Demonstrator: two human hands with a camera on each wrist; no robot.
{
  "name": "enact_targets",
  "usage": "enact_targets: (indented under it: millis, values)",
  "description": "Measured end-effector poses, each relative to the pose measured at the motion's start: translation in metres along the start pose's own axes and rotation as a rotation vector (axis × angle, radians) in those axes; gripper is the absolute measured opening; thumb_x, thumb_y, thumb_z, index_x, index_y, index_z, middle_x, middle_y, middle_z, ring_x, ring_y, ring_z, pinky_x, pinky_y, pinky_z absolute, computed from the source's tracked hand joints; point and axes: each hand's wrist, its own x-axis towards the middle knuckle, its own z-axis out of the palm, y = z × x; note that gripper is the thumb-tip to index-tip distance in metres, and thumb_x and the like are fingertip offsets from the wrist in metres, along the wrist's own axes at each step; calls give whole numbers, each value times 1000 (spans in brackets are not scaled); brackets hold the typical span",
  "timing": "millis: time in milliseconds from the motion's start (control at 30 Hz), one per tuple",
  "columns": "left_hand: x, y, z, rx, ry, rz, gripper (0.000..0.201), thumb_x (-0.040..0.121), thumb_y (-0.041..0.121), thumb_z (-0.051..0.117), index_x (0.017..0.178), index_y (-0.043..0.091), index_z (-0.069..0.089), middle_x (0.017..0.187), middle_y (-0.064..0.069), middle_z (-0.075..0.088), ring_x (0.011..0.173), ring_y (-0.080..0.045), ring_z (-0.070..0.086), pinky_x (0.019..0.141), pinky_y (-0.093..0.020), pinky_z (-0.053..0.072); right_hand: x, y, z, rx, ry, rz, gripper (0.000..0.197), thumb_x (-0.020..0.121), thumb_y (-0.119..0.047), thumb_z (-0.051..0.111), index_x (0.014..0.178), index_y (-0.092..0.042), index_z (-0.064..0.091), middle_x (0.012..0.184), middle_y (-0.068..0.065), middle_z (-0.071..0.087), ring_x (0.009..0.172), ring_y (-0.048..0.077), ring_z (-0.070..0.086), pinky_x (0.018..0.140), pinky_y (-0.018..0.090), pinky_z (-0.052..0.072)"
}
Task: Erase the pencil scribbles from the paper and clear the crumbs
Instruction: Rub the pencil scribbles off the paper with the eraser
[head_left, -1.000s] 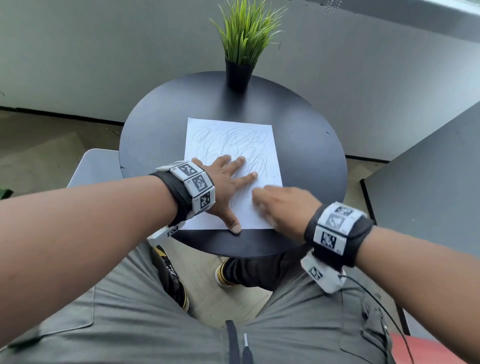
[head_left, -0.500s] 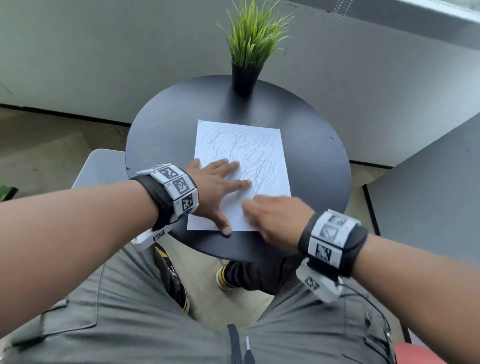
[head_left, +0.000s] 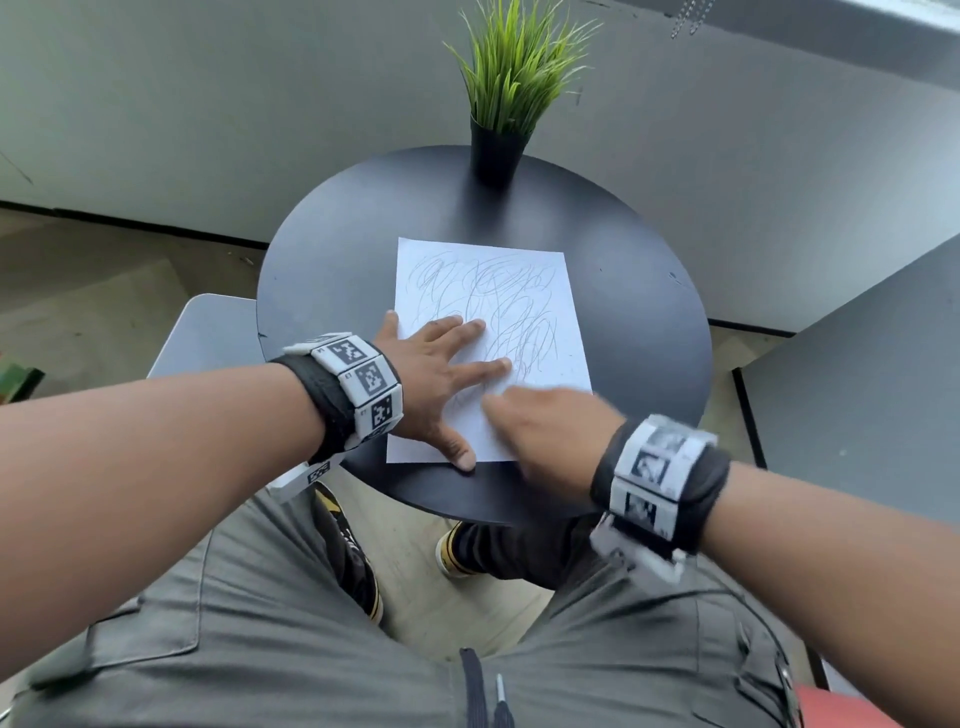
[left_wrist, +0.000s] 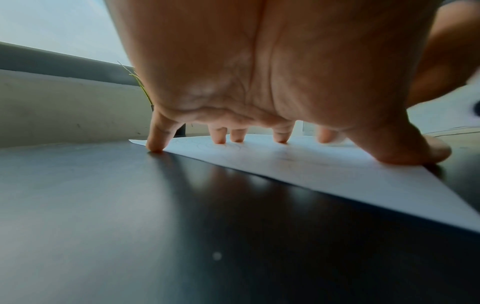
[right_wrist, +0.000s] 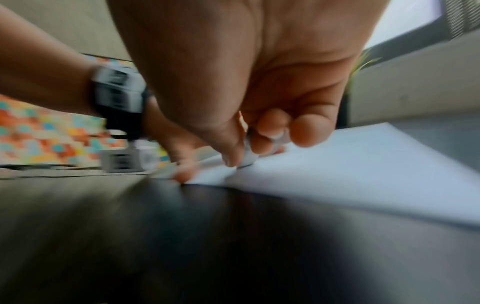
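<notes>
A white rectangular sheet of paper (head_left: 488, 332) lies flat on the near half of the desk, grey pencil scribbles (head_left: 498, 301) looping across it; a small white eraser (right_wrist: 249, 158) stands pressed on its near part.

Round matte black bench (head_left: 649, 332) in front of a pale grey wall (head_left: 234, 114) with dark skirting along the base. Potted green grass plant in a black pot (head_left: 498, 150) at the bench's far edge. Brownish floor (head_left: 104, 280) on the left, grey chair seat (head_left: 218, 332) beside the bench, large dark grey panel (head_left: 857, 364) on the right. Soft daylight; window strip at top right.
</notes>
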Motion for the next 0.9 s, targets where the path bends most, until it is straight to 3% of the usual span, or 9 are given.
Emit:
enact_targets:
  millis: [67, 200, 267, 367, 533, 667, 733, 800, 900]
  values:
    - [1, -1, 0, -2, 10, 0, 120, 51, 101, 46, 148, 57, -10, 165, 3, -20, 152, -23, -15, 108, -77, 10, -6, -14, 2, 47, -47, -84, 19, 93, -18, 45, 112, -20, 42, 97, -1, 48, 93, 32, 60, 66, 38, 43]
    - [0, 1, -1, -2, 18, -4, 122, 47, 103, 44, 148, 56, -6, 165, 2, -15, 153, -24, -10, 108, -74, 13, 13, 43, -10, 20, 59, 244, 8, 96, -20, 40, 103, -20, 36, 102, 4, 57, 91, 33, 61, 68, 37, 47]
    - [1, 1, 0, 2, 20, -4, 122, 48, 103, 45, 149, 56, -6, 165, 2, -15, 153, -24, -10, 108, -75, 13, 10, 30, -7, 5, 48, 181, 11, 96, -21, 41, 107, -21, 38, 101, 2, 54, 92, 33, 61, 68, 36, 44]
    - [0, 1, -1, 15, 21, -5, 121, 51, 101, 47, 148, 56, -8, 165, 2, -17, 153, -24, -11, 108, -76, 13, -5, -11, 1, 70, -55, -106, 17, 93, -20, 48, 108, -24, 42, 95, -3, 47, 87, 30, 57, 67, 37, 43]
    - [0, 2, -3, -11, 11, 2, 122, 49, 102, 46, 149, 55, -5, 165, 2, -15, 153, -25, -10, 108, -77, 13, 10, 43, -4, 40, 84, 202, 12, 96, -21, 41, 106, -26, 36, 100, 1, 53, 98, 32, 61, 75, 42, 51]
    - [0, 1, -1, 6, 22, -3, 122, 49, 102, 46, 148, 56, -6, 165, 2, -15, 153, -25, -10, 107, -76, 14, -3, -4, 5, 18, -11, -91, 19, 94, -21, 44, 114, -21, 43, 101, -1, 50, 96, 31, 60, 66, 36, 40]
    - [1, 1, -2, -4, 20, 1, 122, 47, 103, 44, 148, 56, -6, 165, 2, -15, 153, -25, -10, 107, -76, 14, 1, 15, -1, 24, -18, 20, 26, 94, -20, 45, 119, -24, 41, 105, 0, 51, 101, 30, 59, 68, 35, 40]
    - [0, 3, -4, -7, 19, -2, 122, 47, 103, 44, 149, 56, -5, 165, 2, -14, 153, -25, -9, 107, -76, 15, 8, 40, -5, 29, 65, 176, 17, 95, -21, 42, 109, -28, 36, 99, 0, 50, 99, 32, 60, 69, 37, 46]
    - [-1, 4, -3, 2, 16, -14, 123, 48, 102, 47, 149, 55, -5, 166, 2, -14, 152, -26, -8, 107, -76, 15, 3, 16, 1, 4, 54, 71, 18, 96, -22, 41, 113, -22, 40, 101, 1, 52, 95, 32, 61, 66, 37, 43]
